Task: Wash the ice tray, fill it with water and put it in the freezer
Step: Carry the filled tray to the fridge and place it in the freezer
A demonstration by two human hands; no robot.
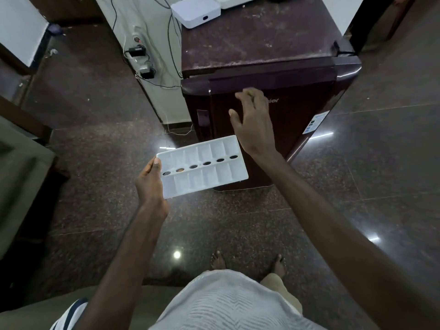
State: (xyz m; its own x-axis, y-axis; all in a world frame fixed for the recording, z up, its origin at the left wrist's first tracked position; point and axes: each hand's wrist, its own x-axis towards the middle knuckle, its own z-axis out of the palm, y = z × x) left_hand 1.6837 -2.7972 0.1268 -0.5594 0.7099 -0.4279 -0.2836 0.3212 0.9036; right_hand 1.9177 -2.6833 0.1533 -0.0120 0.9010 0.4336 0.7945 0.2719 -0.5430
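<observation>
Clearly the left hand (150, 184) pinches the tray (202, 166) by one end; right hand (252, 120), fingers spread, nears the fridge (309, 96). Tilting could spill any water.

Just right of the right hand (253, 125), silver brand lettering on the maroon fridge door (297, 120) shows only "ier", while the sticker (316, 121) farther right is too small to read.

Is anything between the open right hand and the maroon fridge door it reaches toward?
Nothing: in the head view the right hand hovers before the closed maroon fridge door, and the white plastic ice tray sits lower, in the left hand.
</observation>
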